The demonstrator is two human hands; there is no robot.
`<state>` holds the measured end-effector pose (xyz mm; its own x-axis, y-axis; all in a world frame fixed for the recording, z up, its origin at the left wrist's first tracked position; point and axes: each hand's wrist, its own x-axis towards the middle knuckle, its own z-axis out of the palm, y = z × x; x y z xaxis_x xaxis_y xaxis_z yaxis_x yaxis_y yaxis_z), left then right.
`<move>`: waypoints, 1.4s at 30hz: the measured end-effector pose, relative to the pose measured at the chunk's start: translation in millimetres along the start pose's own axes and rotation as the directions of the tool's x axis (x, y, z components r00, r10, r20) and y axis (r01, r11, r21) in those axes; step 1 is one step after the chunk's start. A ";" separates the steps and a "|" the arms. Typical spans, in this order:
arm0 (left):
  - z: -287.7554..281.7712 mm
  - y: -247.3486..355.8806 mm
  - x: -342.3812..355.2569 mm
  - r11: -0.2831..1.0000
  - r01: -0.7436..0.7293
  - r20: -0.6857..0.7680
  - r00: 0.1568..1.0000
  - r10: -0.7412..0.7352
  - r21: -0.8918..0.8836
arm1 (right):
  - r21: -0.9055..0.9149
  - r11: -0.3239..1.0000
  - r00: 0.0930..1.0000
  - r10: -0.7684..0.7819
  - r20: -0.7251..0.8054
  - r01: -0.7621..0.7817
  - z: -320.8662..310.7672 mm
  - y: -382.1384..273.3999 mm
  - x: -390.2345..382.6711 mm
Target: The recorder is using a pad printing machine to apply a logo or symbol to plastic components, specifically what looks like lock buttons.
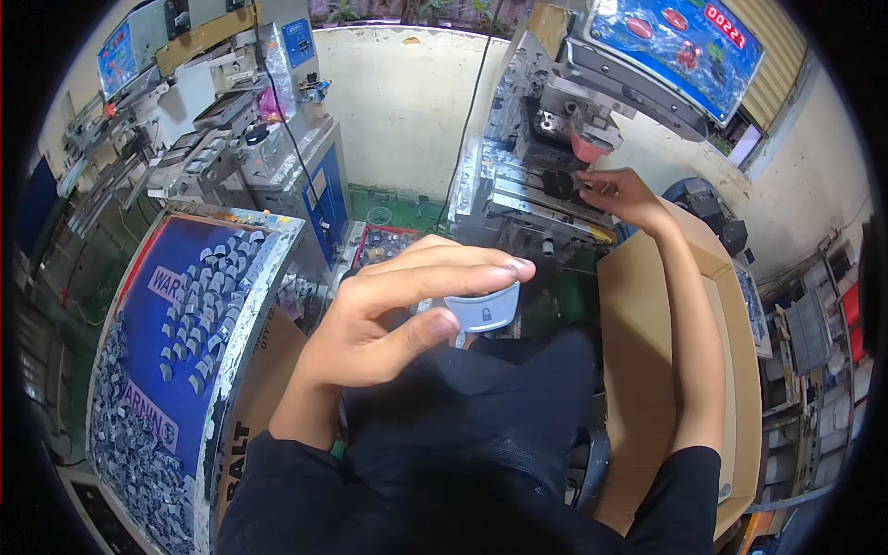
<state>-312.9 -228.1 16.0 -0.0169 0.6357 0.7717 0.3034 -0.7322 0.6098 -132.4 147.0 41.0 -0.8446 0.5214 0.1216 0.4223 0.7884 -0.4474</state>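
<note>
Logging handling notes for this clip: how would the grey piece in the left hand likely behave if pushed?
The grey piece is probably stiff, given its crisp curved edge. It is likely light, being small beside the left hand. Its bowed shape could let it rock when pushed.

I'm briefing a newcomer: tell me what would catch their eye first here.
First, probably the pale grey curved piece with a padlock mark, held in the left hand near the middle of the picture. Next, the blue board at left, strewn with many small grey pieces. At upper right, a pink pad shows just above the right hand, below a bright blue control panel.
</note>
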 end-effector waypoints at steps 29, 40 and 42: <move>-11.7 3.1 -2.9 0.998 -0.037 0.010 0.999 0.037 0.053 | 0.421 0.906 0.881 0.165 -0.443 0.042 65.5 9.9 -39.8; -38.0 12.4 -33.5 0.942 0.333 -0.277 0.903 -0.329 -0.035 | 0.286 0.958 0.934 0.092 -0.345 0.011 54.1 10.3 -47.4; -61.1 18.7 -43.1 0.902 0.409 -0.353 0.871 -0.342 0.136 | 0.270 0.963 0.933 0.082 -0.351 0.017 54.7 8.5 -50.0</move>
<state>-364.7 -284.1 5.2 -0.4552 0.7176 0.5272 0.3960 -0.3672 0.8417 -104.6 109.7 -17.3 -0.6378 0.6654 0.3879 0.3033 0.6799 -0.6677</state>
